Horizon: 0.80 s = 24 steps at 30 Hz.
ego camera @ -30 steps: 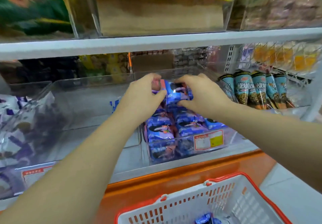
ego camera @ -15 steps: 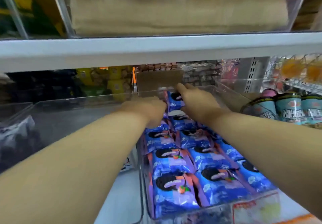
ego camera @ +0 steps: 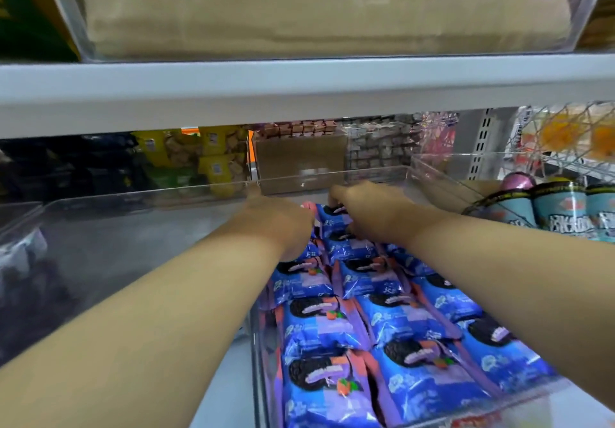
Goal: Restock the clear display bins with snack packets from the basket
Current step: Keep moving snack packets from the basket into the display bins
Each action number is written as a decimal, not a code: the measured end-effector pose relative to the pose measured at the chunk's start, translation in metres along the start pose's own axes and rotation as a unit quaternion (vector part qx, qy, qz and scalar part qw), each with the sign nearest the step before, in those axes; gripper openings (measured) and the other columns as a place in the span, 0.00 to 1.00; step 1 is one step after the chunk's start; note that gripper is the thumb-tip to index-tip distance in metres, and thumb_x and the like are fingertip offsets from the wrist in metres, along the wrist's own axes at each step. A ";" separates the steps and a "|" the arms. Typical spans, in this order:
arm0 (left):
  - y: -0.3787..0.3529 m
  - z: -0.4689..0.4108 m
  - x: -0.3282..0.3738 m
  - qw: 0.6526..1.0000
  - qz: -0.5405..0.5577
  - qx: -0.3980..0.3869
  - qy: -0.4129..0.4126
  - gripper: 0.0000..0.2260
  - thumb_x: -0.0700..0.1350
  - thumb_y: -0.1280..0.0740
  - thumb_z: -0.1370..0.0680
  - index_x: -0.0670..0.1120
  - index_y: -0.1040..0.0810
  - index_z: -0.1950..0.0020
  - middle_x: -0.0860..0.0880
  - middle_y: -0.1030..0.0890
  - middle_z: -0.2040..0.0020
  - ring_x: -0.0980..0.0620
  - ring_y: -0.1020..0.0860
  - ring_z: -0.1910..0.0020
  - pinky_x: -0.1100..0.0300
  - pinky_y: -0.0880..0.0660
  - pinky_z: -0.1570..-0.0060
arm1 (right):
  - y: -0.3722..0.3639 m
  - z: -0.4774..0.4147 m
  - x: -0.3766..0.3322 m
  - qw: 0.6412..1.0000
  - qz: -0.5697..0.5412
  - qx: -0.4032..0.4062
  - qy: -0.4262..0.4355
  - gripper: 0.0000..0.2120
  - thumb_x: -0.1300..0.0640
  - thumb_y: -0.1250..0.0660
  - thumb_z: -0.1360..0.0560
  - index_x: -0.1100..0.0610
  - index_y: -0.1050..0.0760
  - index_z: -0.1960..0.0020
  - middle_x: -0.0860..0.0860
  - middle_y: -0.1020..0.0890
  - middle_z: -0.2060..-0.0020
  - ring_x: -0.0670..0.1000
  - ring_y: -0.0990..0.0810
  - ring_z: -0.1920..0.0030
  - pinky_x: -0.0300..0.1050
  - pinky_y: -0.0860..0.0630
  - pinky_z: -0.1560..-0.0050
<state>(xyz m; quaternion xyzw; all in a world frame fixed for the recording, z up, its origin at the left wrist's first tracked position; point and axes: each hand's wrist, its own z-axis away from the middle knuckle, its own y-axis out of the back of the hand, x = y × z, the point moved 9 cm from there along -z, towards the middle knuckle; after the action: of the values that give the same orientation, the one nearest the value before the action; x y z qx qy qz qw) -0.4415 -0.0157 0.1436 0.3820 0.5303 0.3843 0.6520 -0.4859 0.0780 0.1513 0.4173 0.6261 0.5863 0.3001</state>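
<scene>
A clear display bin point(ego camera: 332, 177) on the lower shelf holds rows of blue cookie snack packets point(ego camera: 336, 327) standing one behind another. Both my arms reach to the bin's far end. My left hand point(ego camera: 279, 224) and my right hand point(ego camera: 376, 214) grip one upright blue snack packet point(ego camera: 332, 219) between them at the back of the rows. My right fingers curl over its top edge. The back of my left hand hides most of its fingers. The basket is out of view.
A grey shelf board point(ego camera: 299, 91) hangs low just above my hands. To the left is another clear bin point(ego camera: 109, 228) with bare floor showing. Teal cone-shaped packs point(ego camera: 559, 214) fill the bin at the right. Dark and white packets point(ego camera: 20, 254) lie at the far left.
Both hands have pushed the blue packet farther back into the bin, and my view has closed in. The red basket and the orange shelf front have dropped out of view.
</scene>
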 end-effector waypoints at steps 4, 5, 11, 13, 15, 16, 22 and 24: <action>-0.001 -0.002 0.000 1.000 0.003 -0.003 0.004 0.21 0.42 0.40 0.20 0.51 0.34 0.27 0.48 0.24 0.34 0.45 0.26 0.36 0.43 0.36 0.36 | -0.006 -0.003 -0.003 0.999 -0.030 -0.035 0.018 0.21 0.64 0.32 0.26 0.53 0.28 0.34 0.56 0.22 0.40 0.57 0.22 0.42 0.50 0.24 0.48; -0.002 -0.002 0.000 1.000 -0.005 -0.011 0.005 0.22 0.42 0.41 0.20 0.50 0.35 0.26 0.47 0.24 0.34 0.45 0.25 0.37 0.43 0.35 0.37 | -0.008 -0.004 -0.003 0.998 -0.032 -0.039 0.022 0.21 0.63 0.33 0.25 0.53 0.27 0.33 0.56 0.23 0.39 0.58 0.23 0.41 0.50 0.24 0.44; -0.007 -0.003 0.000 0.999 -0.035 -0.014 0.000 0.26 0.42 0.41 0.20 0.52 0.40 0.22 0.47 0.34 0.25 0.44 0.32 0.29 0.38 0.43 0.29 | -0.005 0.008 -0.001 0.997 -0.073 -0.014 0.023 0.26 0.64 0.37 0.21 0.50 0.35 0.25 0.54 0.33 0.30 0.57 0.26 0.35 0.43 0.29 0.39; -0.004 -0.002 0.000 0.999 -0.026 0.021 -0.005 0.25 0.41 0.40 0.20 0.53 0.37 0.23 0.47 0.35 0.24 0.44 0.31 0.29 0.35 0.48 0.29 | -0.002 0.016 0.004 0.997 -0.071 0.002 0.010 0.26 0.63 0.38 0.21 0.49 0.36 0.24 0.52 0.30 0.29 0.54 0.27 0.33 0.37 0.34 0.48; -0.003 -0.001 -0.001 0.999 -0.029 0.042 -0.007 0.25 0.40 0.40 0.21 0.53 0.36 0.24 0.48 0.34 0.25 0.45 0.30 0.30 0.34 0.52 0.28 | -0.012 0.023 0.002 0.996 -0.080 -0.032 0.009 0.27 0.61 0.38 0.21 0.48 0.37 0.24 0.52 0.28 0.30 0.54 0.27 0.33 0.37 0.34 0.47; -0.004 -0.001 -0.001 0.999 -0.029 0.043 -0.003 0.25 0.40 0.40 0.21 0.53 0.36 0.24 0.49 0.33 0.25 0.45 0.31 0.29 0.33 0.54 0.28 | -0.018 0.024 0.001 0.994 -0.093 -0.056 0.012 0.28 0.61 0.38 0.21 0.48 0.38 0.23 0.53 0.29 0.28 0.55 0.28 0.32 0.39 0.33 0.40; 0.011 0.028 0.002 0.998 -0.004 0.066 0.014 0.25 0.38 0.42 0.20 0.52 0.35 0.24 0.49 0.31 0.26 0.46 0.33 0.27 0.35 0.56 0.26 | 0.004 0.051 0.004 0.994 -0.111 -0.017 0.005 0.27 0.59 0.40 0.19 0.46 0.40 0.22 0.46 0.39 0.23 0.52 0.37 0.25 0.44 0.39 0.27; 0.019 0.053 0.009 0.997 0.003 0.072 0.017 0.24 0.38 0.40 0.22 0.52 0.32 0.26 0.48 0.29 0.29 0.45 0.31 0.30 0.36 0.50 0.26 | 0.015 0.075 -0.004 0.993 -0.119 -0.004 0.023 0.23 0.58 0.43 0.20 0.46 0.33 0.26 0.50 0.29 0.28 0.55 0.29 0.31 0.49 0.30 0.32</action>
<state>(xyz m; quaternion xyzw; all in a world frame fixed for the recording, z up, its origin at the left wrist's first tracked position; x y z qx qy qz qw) -0.3897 -0.0047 0.1653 0.4227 0.5668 0.3535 0.6125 -0.4168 0.1096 0.1554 0.3251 0.6754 0.5586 0.3551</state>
